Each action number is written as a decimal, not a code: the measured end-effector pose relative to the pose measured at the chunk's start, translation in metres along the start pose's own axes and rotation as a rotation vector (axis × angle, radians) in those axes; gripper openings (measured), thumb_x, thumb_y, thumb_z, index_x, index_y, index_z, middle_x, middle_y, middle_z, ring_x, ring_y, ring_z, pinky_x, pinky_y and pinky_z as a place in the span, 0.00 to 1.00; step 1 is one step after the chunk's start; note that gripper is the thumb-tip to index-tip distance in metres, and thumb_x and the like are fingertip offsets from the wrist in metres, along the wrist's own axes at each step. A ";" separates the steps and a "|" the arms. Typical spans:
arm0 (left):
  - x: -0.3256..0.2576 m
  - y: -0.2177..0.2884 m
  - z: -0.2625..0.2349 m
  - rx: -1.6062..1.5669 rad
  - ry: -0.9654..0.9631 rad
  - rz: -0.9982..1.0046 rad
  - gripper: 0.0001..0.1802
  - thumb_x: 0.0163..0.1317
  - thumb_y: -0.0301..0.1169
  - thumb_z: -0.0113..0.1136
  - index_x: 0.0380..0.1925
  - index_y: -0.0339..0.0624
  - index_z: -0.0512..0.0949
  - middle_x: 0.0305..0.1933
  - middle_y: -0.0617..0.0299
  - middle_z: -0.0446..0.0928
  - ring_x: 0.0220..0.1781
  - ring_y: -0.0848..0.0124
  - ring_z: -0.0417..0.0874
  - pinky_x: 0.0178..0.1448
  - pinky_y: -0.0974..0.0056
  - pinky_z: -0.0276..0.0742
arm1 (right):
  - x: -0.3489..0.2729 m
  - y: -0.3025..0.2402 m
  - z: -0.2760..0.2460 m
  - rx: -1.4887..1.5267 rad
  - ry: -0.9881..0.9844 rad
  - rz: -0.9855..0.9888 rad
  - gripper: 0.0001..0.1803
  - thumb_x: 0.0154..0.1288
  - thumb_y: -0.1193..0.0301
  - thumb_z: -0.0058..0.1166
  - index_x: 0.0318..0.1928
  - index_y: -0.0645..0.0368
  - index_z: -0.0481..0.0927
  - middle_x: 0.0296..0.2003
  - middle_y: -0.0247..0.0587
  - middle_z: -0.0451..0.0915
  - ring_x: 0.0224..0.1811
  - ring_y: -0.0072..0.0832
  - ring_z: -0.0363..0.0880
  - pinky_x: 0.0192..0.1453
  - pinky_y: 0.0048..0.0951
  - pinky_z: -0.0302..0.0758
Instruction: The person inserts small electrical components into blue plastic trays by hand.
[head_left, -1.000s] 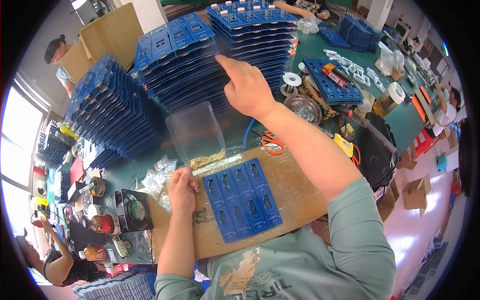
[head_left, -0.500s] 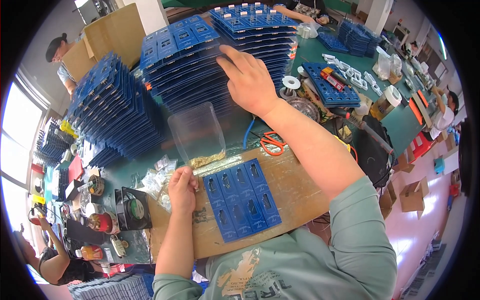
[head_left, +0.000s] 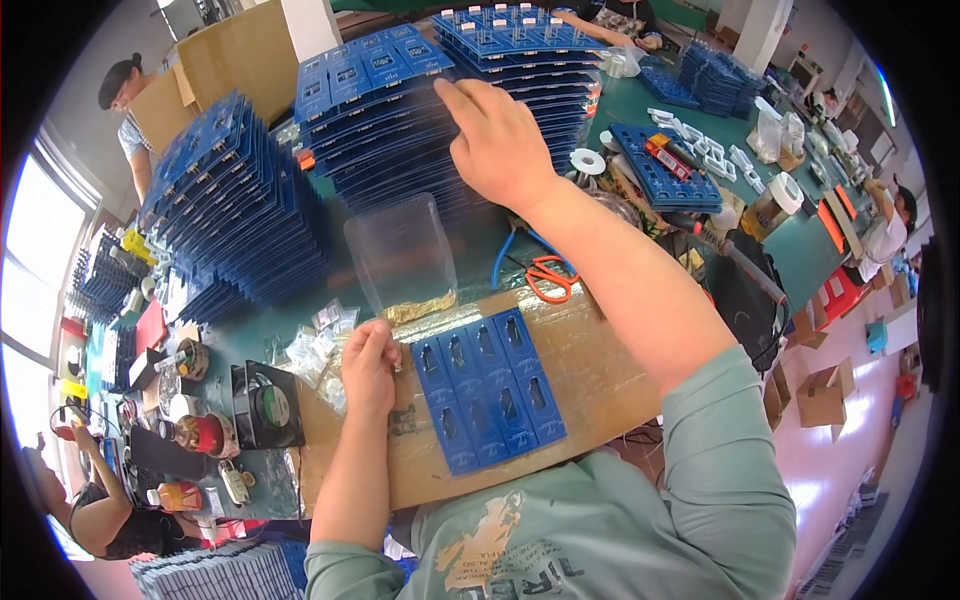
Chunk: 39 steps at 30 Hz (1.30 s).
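My right hand (head_left: 500,145) is stretched forward over the near side of a tall stack of blue circuit boards (head_left: 385,75). Its fingers are extended at the stack's right edge, with the thumb hidden; whether they touch a board I cannot tell. My left hand (head_left: 370,365) rests closed, thumb against curled fingers, and whatever is in it is too small to make out. Just right of it a blue circuit board panel (head_left: 487,392) with dark oblong parts lies on the brown work board (head_left: 590,400). Behind that stands a clear plastic tray (head_left: 403,250) holding small gold-coloured pieces (head_left: 422,307).
Another board stack (head_left: 235,210) rises at left, and one with upright pins (head_left: 515,40) stands behind my right hand. Orange-handled scissors (head_left: 550,278) and blue-handled pliers (head_left: 503,260) lie under my right forearm. Small plastic bags (head_left: 318,350) and a black fan (head_left: 267,405) are at left.
The view has shifted slightly. My right hand stays at the stack's edge with its fingers a little more extended. My left hand remains closed beside the panel.
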<state>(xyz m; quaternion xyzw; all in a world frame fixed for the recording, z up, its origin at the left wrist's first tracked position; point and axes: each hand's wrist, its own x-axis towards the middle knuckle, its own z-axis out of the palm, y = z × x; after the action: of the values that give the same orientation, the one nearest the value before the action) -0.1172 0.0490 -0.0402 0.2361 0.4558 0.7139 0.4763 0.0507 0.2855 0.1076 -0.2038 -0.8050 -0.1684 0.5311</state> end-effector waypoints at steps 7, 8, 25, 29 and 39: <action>0.003 -0.001 -0.001 -0.007 0.006 -0.009 0.07 0.68 0.32 0.60 0.37 0.39 0.79 0.24 0.68 0.72 0.25 0.77 0.70 0.31 0.71 0.67 | 0.002 0.000 0.002 -0.065 -0.010 -0.015 0.29 0.51 0.76 0.55 0.58 0.56 0.74 0.49 0.38 0.75 0.49 0.38 0.76 0.48 0.41 0.73; 0.003 0.000 -0.001 -0.014 -0.005 -0.005 0.07 0.68 0.31 0.60 0.37 0.39 0.79 0.24 0.68 0.72 0.25 0.78 0.70 0.31 0.71 0.67 | 0.002 0.001 0.002 -0.061 -0.015 -0.014 0.29 0.51 0.76 0.55 0.58 0.56 0.74 0.49 0.38 0.75 0.49 0.38 0.76 0.48 0.41 0.73; -0.017 0.004 0.015 -0.042 -0.087 0.009 0.08 0.68 0.31 0.61 0.38 0.37 0.80 0.25 0.68 0.73 0.26 0.79 0.70 0.32 0.72 0.66 | -0.103 -0.149 -0.065 0.745 -0.690 0.691 0.27 0.62 0.69 0.60 0.62 0.57 0.71 0.44 0.41 0.80 0.45 0.32 0.80 0.52 0.32 0.77; -0.023 0.002 0.019 0.001 -0.145 0.023 0.08 0.66 0.31 0.62 0.38 0.37 0.81 0.28 0.68 0.76 0.28 0.80 0.71 0.35 0.73 0.67 | -0.120 -0.170 -0.060 1.129 -0.644 1.024 0.24 0.67 0.73 0.56 0.63 0.61 0.71 0.45 0.38 0.80 0.44 0.24 0.78 0.48 0.27 0.76; -0.025 0.002 0.024 0.168 -0.108 0.040 0.06 0.65 0.29 0.63 0.37 0.37 0.82 0.31 0.68 0.78 0.30 0.81 0.72 0.35 0.74 0.67 | -0.128 -0.168 -0.053 1.420 -0.490 1.450 0.19 0.68 0.74 0.55 0.59 0.62 0.74 0.43 0.34 0.80 0.41 0.20 0.76 0.44 0.22 0.72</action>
<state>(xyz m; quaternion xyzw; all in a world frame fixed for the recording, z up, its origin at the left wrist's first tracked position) -0.0884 0.0363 -0.0248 0.3224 0.4831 0.6687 0.4643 0.0526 0.0960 0.0007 -0.3077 -0.4890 0.7488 0.3247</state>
